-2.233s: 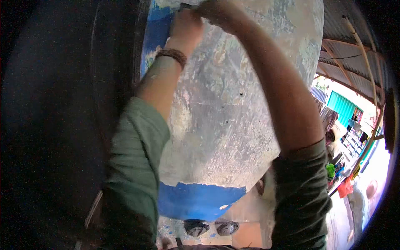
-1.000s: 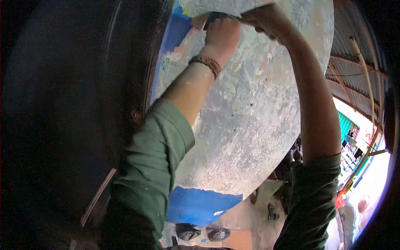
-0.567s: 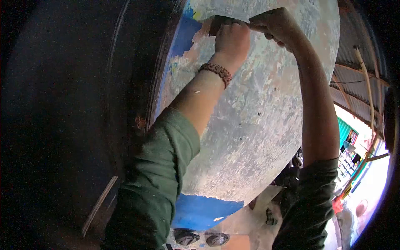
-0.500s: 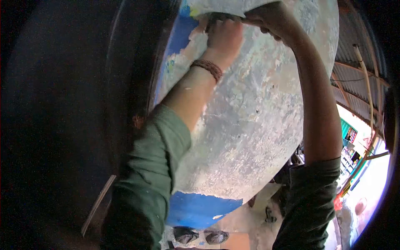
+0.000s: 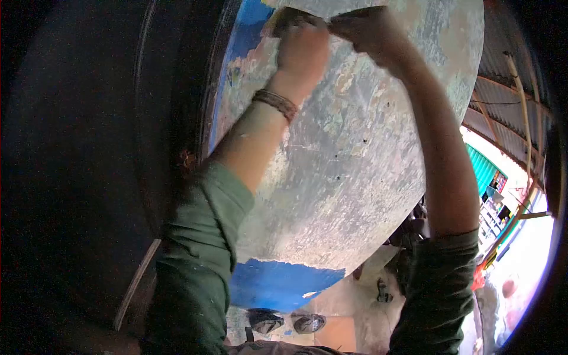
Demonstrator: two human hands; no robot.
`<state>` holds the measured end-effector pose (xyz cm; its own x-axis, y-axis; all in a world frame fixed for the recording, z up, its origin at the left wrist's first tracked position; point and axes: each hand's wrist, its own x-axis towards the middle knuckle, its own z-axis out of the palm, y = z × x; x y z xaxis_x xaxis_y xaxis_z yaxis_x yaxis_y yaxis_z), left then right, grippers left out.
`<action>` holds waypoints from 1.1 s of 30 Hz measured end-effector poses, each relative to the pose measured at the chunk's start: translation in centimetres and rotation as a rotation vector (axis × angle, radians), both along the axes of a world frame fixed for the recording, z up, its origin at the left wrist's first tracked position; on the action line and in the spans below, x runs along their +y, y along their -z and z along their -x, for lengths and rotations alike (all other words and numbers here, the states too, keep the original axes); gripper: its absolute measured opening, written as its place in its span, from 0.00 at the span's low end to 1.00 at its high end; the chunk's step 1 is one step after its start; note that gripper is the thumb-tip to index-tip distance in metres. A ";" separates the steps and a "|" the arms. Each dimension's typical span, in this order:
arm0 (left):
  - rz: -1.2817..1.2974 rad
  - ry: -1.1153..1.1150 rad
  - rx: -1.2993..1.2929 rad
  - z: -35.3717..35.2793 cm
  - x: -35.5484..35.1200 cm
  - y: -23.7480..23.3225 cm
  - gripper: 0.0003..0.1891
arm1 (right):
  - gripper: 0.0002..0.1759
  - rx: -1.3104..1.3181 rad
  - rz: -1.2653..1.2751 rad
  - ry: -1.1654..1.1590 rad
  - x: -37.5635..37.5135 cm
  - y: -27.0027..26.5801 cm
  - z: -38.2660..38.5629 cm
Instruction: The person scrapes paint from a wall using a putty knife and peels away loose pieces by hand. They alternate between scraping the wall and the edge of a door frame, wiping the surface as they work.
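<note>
Passable between left forearm (image 5: 254, 139) and right forearm (image 5: 439, 142), down over bare mottled panel (image 5: 349, 148) to its lower edge. Blocked near the top of the left edge by left hand (image 5: 303, 53), flat dark tool (image 5: 284, 18) and right hand (image 5: 376, 38), close together. Bounded along the left edge by a dark surface (image 5: 89, 177). Open toward the top right, outside the right hand. Obstructed past the lower right edge by dark clutter (image 5: 408, 231), details unclear.

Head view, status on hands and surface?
Left hand holds dark flat tool; right hand at its end. Mottled surface partly blue. No visible obstruction.
</note>
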<state>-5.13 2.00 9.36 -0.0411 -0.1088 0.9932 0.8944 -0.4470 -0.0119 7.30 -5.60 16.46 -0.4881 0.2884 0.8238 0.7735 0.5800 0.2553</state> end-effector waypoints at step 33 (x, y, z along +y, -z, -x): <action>0.042 0.070 0.035 -2.0 -0.3 -2.1 0.14 | 0.18 -0.009 0.103 -0.234 2.9 -3.0 -3.8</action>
